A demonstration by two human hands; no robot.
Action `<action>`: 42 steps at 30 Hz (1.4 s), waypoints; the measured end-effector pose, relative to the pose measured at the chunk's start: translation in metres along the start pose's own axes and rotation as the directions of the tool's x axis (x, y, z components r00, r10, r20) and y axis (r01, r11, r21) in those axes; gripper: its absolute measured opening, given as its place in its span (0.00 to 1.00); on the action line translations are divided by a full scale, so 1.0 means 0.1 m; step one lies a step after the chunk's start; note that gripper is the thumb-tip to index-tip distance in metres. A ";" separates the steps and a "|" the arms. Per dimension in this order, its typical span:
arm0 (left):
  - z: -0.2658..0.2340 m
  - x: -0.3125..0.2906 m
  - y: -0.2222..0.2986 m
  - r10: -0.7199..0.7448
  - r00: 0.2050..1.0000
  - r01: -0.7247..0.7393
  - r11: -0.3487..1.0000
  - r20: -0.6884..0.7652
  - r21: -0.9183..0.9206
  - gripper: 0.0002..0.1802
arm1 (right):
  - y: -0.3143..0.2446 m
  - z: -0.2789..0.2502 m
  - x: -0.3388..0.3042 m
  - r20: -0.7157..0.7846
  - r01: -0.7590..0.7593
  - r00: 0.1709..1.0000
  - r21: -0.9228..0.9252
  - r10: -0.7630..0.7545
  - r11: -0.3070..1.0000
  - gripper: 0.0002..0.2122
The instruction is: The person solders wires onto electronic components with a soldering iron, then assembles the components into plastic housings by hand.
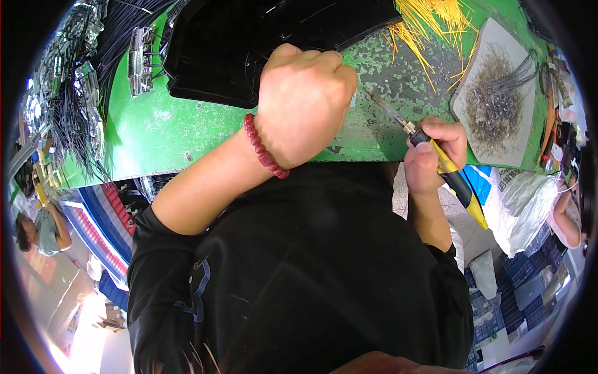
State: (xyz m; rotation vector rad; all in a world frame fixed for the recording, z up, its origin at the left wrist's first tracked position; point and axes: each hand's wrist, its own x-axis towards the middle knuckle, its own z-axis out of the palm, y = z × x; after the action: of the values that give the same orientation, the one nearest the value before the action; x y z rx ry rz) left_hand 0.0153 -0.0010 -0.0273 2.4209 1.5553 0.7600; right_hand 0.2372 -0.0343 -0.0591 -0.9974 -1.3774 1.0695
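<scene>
"Yellow-and-black soldering iron: where?"

"Right of centre, near side. Right hand has it, fingers wrapped round the grip. Tip angles far-left over the worn green tabletop, apart from the left hand, touching nothing I can make out."

"Left fingers?"

"Curled into a fist, overlapping the black plastic housing from where I stand. Can't tell if they pinch anything small; back of the hand hides it."

"Progress?"

"Mid-work, I'd guess. Far left, clear-and-silver modules heaped up among black leads; those look wired already. One module sits between heap and housing. Far right, yellow wires lie loose, so probably still to be used. Any joint under the fist is hidden; can't mark it done."

"Pale slab, right?"

"Dark crumbs all over it, thin dark strands at its far right. Reads as waste, my guess."

"Brands, writing?"

"Next to none. White sack, right, below the tabletop: dark print-like marks, too small and warped to read. Iron: nothing legible."
</scene>
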 end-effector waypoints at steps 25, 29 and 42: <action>-0.14 0.06 -0.01 -0.054 0.998 0.043 0.967 -0.038 -0.252 0.07 | -0.08 0.45 0.33 0.086 0.011 0.996 -0.193 0.005 0.981 0.17; -0.16 0.05 -0.02 0.016 0.998 -0.027 0.982 -0.058 -0.186 0.10 | -0.06 0.40 0.53 0.165 0.129 0.982 -0.220 -0.094 0.967 0.15; -0.25 0.19 0.13 -0.026 0.999 0.028 0.998 -0.037 0.062 0.12 | -0.06 0.26 0.52 0.353 0.433 0.894 -0.520 -0.277 0.736 0.15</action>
State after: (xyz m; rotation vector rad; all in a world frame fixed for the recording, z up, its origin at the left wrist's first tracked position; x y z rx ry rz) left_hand 0.0195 0.0068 0.0054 2.4379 1.6456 0.7653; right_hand 0.2077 0.0128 -0.0413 -0.9801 -2.0978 0.4763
